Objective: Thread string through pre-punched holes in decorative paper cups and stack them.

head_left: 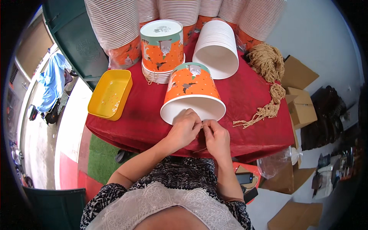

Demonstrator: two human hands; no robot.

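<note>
An orange paper bucket (193, 85) with bat pictures and a green band lies on its side, its white mouth facing me. At the near rim, my left hand (185, 128) is closed in a pinch, its knuckles just in front of the bucket's opening. My right hand (217, 138) pinches right beside it, fingertips almost touching the left ones. Between them is a thin tan cord (200, 150), whose loose end trails below toward the table edge. Fingers hide most of the cord and any knot or hole.
Behind stand an upside-down orange bucket (162, 50) on stacked rims and a nested white stack (217, 50) lying down. A yellow tray (110, 94) with small bits sits left. Tan cord bundles (267, 63) lie right on the red tablecloth (253, 142). Tall wrapped stacks (112, 23) line the back.
</note>
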